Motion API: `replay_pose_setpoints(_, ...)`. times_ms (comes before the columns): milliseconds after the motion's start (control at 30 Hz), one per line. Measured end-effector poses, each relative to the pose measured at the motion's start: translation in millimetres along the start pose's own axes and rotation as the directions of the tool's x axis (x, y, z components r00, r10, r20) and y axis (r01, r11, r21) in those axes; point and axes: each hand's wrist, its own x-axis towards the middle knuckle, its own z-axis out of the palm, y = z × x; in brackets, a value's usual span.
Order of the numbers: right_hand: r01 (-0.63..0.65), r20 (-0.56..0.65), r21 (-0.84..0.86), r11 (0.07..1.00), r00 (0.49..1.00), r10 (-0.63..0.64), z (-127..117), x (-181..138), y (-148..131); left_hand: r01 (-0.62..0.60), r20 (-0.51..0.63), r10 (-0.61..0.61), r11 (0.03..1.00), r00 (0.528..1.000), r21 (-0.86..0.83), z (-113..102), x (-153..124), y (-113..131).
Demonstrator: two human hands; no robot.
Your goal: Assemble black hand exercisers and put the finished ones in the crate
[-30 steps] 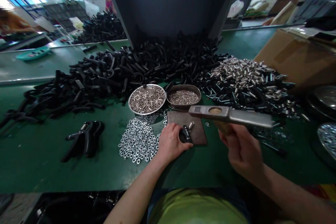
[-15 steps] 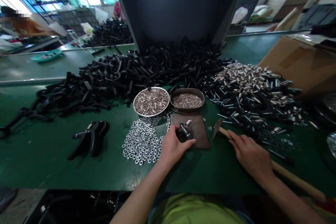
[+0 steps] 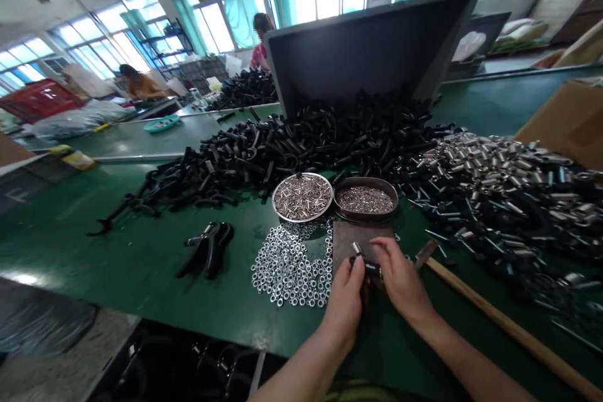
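Over the dark metal plate (image 3: 343,235), my left hand (image 3: 346,295) is closed around a black plastic clamp part (image 3: 371,267), its thumb on top. A shiny metal cylinder (image 3: 356,249) sticks up from that part. My right hand (image 3: 398,276) is at the part's right end, its fingers curled against it and the forefinger reaching over the plate; its lower fingers are hidden. Just right of this hand a hammer (image 3: 499,311) lies on the green table, its head close to the plate. Small metal nuts or rings (image 3: 292,270) are heaped left of the plate.
Behind the plate stand a round dish of metal pins (image 3: 301,196) and an oval tin (image 3: 396,201). A pile of black parts (image 3: 301,138) spills from a grey bin (image 3: 362,56). Metal sleeves (image 3: 490,160) lie right; an assembled black clamp (image 3: 210,251) lies left. Two people are farther back.
My right hand has let go of the hammer, which now lies on the table, and has moved left to the black part. My left hand has tilted the part. The view has swung left.
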Motion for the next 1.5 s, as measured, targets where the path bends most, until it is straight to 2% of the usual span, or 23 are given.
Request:
replay_pose_setpoints(67,-0.172,0.146,0.137,0.975,0.978,0.152,-3.0,0.5,-2.9,-0.092,0.009,0.092,0.995,0.996,0.045,-2.5,1.9,-0.4)
replay_pose_setpoints(100,-0.189,0.195,0.165,0.968,0.968,0.156,-5.2,-0.3,-5.1,-0.096,0.017,0.095,0.995,0.995,0.037,-3.5,3.5,-0.5)
replay_pose_setpoints(200,-0.076,0.181,0.162,0.984,0.982,0.046,-9.5,-4.7,-11.2,-0.027,0.026,0.028,0.999,0.999,-0.043,-4.8,10.2,-1.7)
replay_pose_setpoints(233,-0.073,0.171,0.169,0.983,0.984,0.043,-9.4,-6.1,-12.6,-0.013,0.025,0.014,0.999,1.000,-0.052,-4.5,12.4,-2.7)
replay_pose_setpoints(300,-0.199,0.211,0.205,0.958,0.965,0.156,-7.8,-7.5,-14.7,-0.004,0.023,0.004,0.999,1.000,-0.039,-3.2,15.5,-4.9)
replay_pose_setpoints(367,-0.337,0.283,0.205,0.919,0.919,0.274,-6.5,-6.8,-16.5,-0.010,0.037,0.011,1.000,0.999,-0.009,-1.8,16.5,-5.2)
replay_pose_setpoints(400,-0.336,0.288,0.177,0.925,0.916,0.278,-6.9,-5.7,-17.3,-0.020,0.066,0.019,1.000,0.998,0.017,-1.8,16.6,-3.5)
replay_pose_setpoints(467,-0.202,0.247,0.087,0.976,0.953,0.175,-10.4,-2.2,-17.7,-0.083,0.190,0.051,0.982,0.981,0.167,-5.1,18.0,6.6)
replay_pose_setpoints(500,-0.116,0.217,0.031,0.993,0.970,0.107,-13.3,0.1,-16.7,-0.178,0.266,0.091,0.928,0.960,0.327,-9.1,20.7,15.9)
replay_pose_setpoints(533,-0.046,0.196,-0.030,0.998,0.979,0.051,-16.6,2.5,-14.6,-0.302,0.328,0.143,0.807,0.934,0.508,-15.1,25.7,28.4)
replay_pose_setpoints(567,0.006,0.185,-0.093,0.996,0.983,0.012,-19.9,5.0,-11.4,-0.416,0.383,0.194,0.619,0.903,0.666,-23.1,33.4,43.9)
replay_pose_setpoints(600,0.047,0.184,-0.160,0.986,0.983,-0.017,-22.9,7.3,-6.9,-0.491,0.406,0.295,0.338,0.865,0.803,-33.1,44.2,62.2)
replay_pose_setpoints(633,0.083,0.187,-0.235,0.969,0.982,-0.039,-25.2,9.5,-1.4,-0.466,0.365,0.392,0.203,0.845,0.861,-45.0,58.1,82.7)
replay_pose_setpoints(733,0.196,0.212,-0.457,0.867,0.971,-0.108,-26.3,13.6,16.6,-0.293,0.219,0.583,0.035,0.782,0.955,-87.4,112.2,148.9)
replay_pose_setpoints(800,0.265,0.242,-0.562,0.783,0.959,-0.151,-23.1,14.0,25.5,-0.179,0.167,0.638,-0.047,0.751,0.983,-115.3,149.3,187.3)
replay_pose_setpoints(867,0.311,0.267,-0.628,0.713,0.947,-0.178,-19.2,13.2,29.4,-0.096,0.142,0.661,-0.106,0.737,0.990,-137.3,179.2,214.7)
replay_pose_setpoints(933,0.335,0.278,-0.659,0.674,0.940,-0.196,-16.3,12.0,28.7,-0.034,0.118,0.667,-0.138,0.736,0.990,-151.0,199.3,229.4)
replay_pose_setpoints(1000,0.343,0.283,-0.656,0.673,0.938,-0.202,-14.8,11.1,25.6,0.007,0.088,0.663,-0.139,0.743,0.990,-157.1,209.9,233.9)
replay_pose_setpoints(1100,0.310,0.278,-0.627,0.715,0.946,-0.166,-15.0,11.0,20.9,0.038,0.023,0.661,-0.078,0.750,0.996,-158.3,210.9,231.1)
replay_pose_setpoints(1233,0.166,0.227,-0.563,0.810,0.973,-0.041,-20.1,13.9,17.6,0.057,-0.119,0.679,0.114,0.725,0.992,-156.6,187.7,225.7)
replay_pose_setpoints(1300,0.077,0.205,-0.457,0.886,0.979,0.021,-23.9,16.0,14.1,0.025,-0.181,0.655,0.241,0.734,0.970,-152.2,166.7,218.6)
replay_pose_setpoints(1400,-0.038,0.186,-0.180,0.983,0.980,0.072,-27.5,17.1,2.1,-0.087,-0.175,0.571,0.402,0.802,0.911,-132.7,125.9,188.1)
replay_pose_setpoints(1500,-0.166,0.152,0.100,0.981,0.977,0.150,-24.5,13.4,-16.5,-0.212,-0.070,0.450,0.545,0.890,0.811,-98.5,78.0,134.4)
